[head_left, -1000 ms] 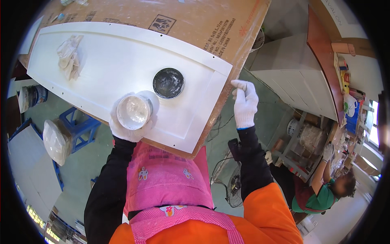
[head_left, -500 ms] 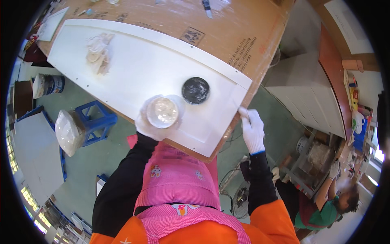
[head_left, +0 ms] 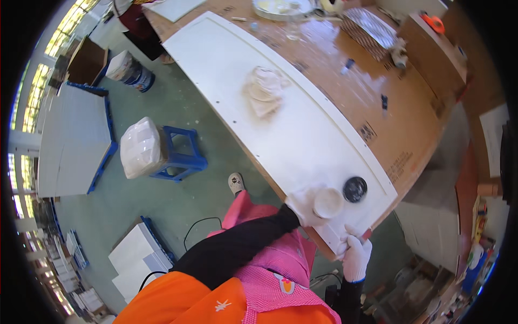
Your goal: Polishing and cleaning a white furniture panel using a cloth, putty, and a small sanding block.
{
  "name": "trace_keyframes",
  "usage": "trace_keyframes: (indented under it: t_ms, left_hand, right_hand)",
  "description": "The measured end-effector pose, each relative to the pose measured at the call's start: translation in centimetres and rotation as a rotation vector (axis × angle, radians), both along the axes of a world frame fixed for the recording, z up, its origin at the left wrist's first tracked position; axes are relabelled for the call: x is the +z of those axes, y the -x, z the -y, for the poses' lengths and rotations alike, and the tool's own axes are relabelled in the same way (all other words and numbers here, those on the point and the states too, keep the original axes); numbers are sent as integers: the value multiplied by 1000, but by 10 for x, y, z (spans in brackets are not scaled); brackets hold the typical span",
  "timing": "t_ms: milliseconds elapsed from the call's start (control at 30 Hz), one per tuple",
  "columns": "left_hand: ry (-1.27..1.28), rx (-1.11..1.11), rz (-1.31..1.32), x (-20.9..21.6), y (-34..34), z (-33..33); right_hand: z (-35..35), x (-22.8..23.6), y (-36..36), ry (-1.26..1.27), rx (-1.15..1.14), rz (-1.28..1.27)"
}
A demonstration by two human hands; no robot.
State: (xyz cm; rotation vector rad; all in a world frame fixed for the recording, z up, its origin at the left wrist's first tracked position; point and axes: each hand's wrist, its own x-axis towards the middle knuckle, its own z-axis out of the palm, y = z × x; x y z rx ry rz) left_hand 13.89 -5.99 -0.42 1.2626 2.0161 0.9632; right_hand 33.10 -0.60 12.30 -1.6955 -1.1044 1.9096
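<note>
My left hand (head_left: 303, 207), in a white glove, is wrapped round a small white tub (head_left: 327, 204) over the near end of a long white panel (head_left: 302, 146). My gloved right hand (head_left: 356, 260) is at the panel's near right corner with its fingers bent together; a small reddish bit shows beside the fingertips, and I cannot make out what they hold. Just beyond the tub, a round black lid (head_left: 355, 189) lies on the panel. Farther up it sits a crumpled off-white cloth (head_left: 264, 92).
Cardboard (head_left: 329, 70) covers the table under the panel. Two small dark-handled tools, a foil-like tray (head_left: 369, 27) and a white basin (head_left: 283, 12) lie on it. Left on the floor stand a blue stool (head_left: 181, 154) with a wrapped cushion and a bucket (head_left: 129, 70).
My view has swung left, so the panel appears farther right. My left hand still holds the tub. The right hand has come nearer the tub, around the panel's corner.
</note>
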Motion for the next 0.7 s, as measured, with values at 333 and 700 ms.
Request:
trace_keyframes:
  t_ms: [333,700]
  left_hand:
    - [-53,-443,396,51,172,74]
    - [-88,-124,310,62,400,120]
  right_hand:
    - [39,5,181,-38,-143,-117]
    - [31,6,407,56,317,-56]
